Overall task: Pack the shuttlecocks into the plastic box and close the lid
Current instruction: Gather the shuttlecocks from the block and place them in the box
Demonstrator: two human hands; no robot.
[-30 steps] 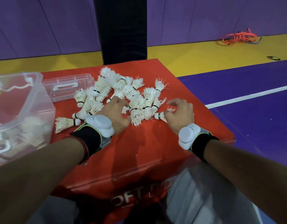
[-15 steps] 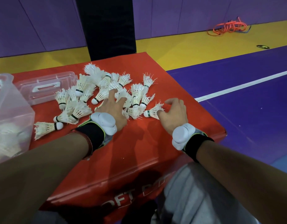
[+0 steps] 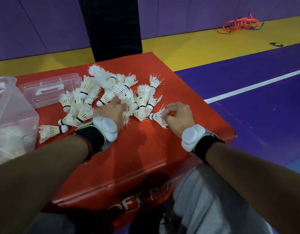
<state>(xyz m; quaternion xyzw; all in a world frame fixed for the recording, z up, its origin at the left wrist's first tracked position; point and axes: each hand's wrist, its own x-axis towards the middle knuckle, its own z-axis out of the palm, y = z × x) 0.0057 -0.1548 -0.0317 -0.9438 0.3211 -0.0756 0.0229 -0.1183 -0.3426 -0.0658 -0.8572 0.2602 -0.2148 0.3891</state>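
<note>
Your right hand pinches one white feather shuttlecock by its frayed skirt, with the fingers curled over the feathers and the cork nose pointing left. Whether it touches the surface under it cannot be told. Your left hand lies on the near edge of the heap of white feather shuttlecocks. Its fingers are sunk among the feathers, with ragged feather tips showing beneath the palm, but you cannot tell whether they grip anything. The heap sprawls over the far left part of the red padded vinyl block, and the pinched one sits just right of it. A lone shuttlecock lies apart at the near left, cork to the right, close to the clear plastic box. The box stands open at the block's left edge, with pale shuttlecocks showing blurred through its wall. Its clear lid with a white handle lies flat on the block just behind the box, touching the heap's left side. Each wrist carries a black band with a white puck-shaped device, left and right. On the yellow floor strip far right lies a tangled orange cord.
</note>
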